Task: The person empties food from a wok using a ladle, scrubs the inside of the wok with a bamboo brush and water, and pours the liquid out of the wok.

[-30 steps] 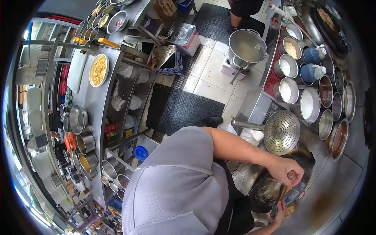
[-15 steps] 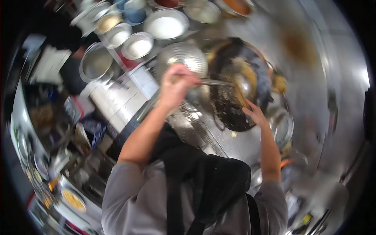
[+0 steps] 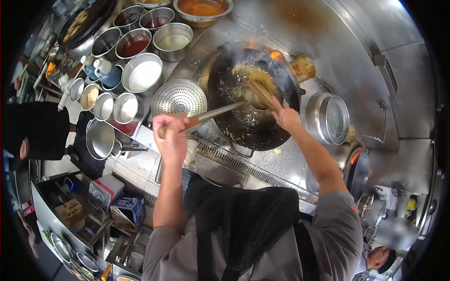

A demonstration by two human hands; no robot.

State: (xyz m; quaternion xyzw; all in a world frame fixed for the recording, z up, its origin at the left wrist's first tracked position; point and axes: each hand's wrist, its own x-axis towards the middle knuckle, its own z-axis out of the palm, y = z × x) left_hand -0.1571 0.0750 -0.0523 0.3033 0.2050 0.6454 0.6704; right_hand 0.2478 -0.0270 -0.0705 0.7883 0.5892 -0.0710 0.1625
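Observation:
My left hand is closed around the wooden end of a long-handled ladle, whose bowl is down inside a dark wok. In my right hand is a bamboo wok brush, its far end fanning out against the wok's inner wall by the ladle bowl. Smoke rises from the wok, and small pale and green scraps cling to its surface. The brush partly covers the ladle bowl. Just left of the wok lies a round perforated strainer.
Metal bowls of sauces and powders stand at the upper left, including a white-filled bowl and an orange-liquid bowl. A metal pot sits right of the wok. People are at the left edge and lower right.
The view has turned and sharpened. The wok appears farther left, with smoke now visible over it. Both hands appear lower and still hold the ladle and brush.

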